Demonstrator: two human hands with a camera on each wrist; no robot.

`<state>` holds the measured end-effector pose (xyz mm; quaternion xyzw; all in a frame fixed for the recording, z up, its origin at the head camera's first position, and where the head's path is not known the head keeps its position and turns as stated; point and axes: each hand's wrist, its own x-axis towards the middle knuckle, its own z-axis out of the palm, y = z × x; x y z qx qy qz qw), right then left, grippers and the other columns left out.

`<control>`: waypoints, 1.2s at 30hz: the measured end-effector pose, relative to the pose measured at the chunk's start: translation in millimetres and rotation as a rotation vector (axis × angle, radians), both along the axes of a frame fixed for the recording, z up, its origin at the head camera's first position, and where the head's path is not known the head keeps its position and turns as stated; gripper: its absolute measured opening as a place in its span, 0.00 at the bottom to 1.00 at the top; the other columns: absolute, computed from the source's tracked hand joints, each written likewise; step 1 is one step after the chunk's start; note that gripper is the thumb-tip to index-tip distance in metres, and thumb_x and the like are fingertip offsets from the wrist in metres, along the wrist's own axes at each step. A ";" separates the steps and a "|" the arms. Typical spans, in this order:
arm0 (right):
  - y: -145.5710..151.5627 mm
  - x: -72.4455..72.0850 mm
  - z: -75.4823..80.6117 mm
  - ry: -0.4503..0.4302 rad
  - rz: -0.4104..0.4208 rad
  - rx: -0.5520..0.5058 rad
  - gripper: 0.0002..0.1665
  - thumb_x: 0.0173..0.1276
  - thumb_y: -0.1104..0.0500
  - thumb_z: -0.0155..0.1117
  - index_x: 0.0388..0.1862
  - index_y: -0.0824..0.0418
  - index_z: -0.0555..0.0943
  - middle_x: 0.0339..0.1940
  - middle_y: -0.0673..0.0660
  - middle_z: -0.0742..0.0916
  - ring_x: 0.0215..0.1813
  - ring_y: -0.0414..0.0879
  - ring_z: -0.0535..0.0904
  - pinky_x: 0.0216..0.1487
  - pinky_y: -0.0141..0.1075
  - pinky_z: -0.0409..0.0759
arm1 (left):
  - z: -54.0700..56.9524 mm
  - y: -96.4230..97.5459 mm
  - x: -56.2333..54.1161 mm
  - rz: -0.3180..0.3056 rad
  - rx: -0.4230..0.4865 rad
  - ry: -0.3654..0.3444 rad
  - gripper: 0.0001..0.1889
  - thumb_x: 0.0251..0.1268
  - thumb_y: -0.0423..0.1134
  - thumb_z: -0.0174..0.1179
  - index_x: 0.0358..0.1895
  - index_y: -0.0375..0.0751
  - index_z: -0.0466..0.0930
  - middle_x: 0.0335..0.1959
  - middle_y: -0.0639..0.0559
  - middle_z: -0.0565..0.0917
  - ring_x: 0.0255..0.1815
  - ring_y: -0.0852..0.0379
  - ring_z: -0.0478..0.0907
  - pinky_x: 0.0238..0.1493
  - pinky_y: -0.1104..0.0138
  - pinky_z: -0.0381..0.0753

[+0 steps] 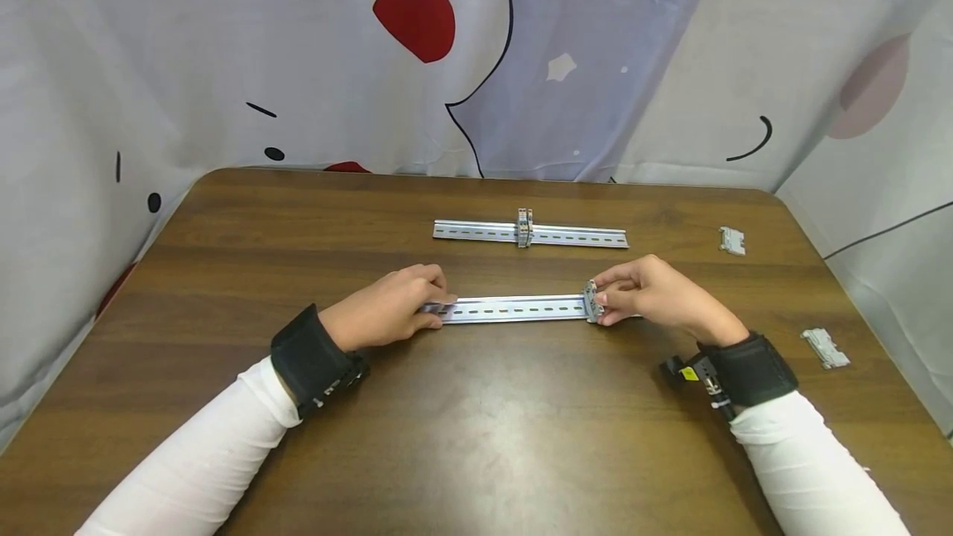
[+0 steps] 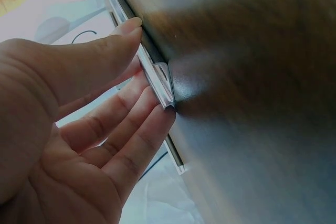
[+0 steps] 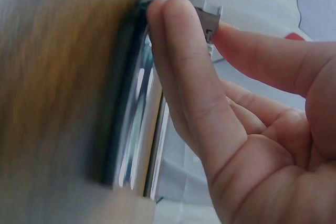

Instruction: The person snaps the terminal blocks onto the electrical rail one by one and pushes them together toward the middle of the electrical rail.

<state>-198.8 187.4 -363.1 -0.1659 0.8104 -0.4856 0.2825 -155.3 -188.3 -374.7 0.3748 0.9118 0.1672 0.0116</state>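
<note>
A slotted metal DIN rail (image 1: 514, 309) lies across the middle of the table. My left hand (image 1: 395, 304) grips its left end, thumb along the near edge and fingers at the far edge, as the left wrist view also shows. Near the rail's other end, my right hand (image 1: 658, 298) holds a grey terminal block (image 1: 591, 302) between thumb and fingers. That block stands crosswise on the rail; in the right wrist view the fingers partly hide the block (image 3: 208, 18), so how it sits on the rail edges cannot be told.
Farther back lies a second DIN rail (image 1: 476, 231) with terminal blocks (image 1: 524, 228) standing at its middle. Two loose grey terminal blocks rest at the right: one toward the back (image 1: 733, 241), another (image 1: 825, 348) near the table's right edge. A printed curtain (image 1: 596, 64) hangs behind the table.
</note>
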 end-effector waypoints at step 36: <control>-83.5 17.8 -7.0 0.058 -0.045 -0.051 0.25 0.70 0.64 0.61 0.63 0.72 0.72 0.39 0.65 0.88 0.37 0.53 0.88 0.42 0.41 0.84 | -1.2 2.3 -0.6 -0.007 -0.024 0.038 0.14 0.58 0.35 0.70 0.48 0.36 0.86 0.46 0.48 0.80 0.47 0.53 0.77 0.48 0.61 0.79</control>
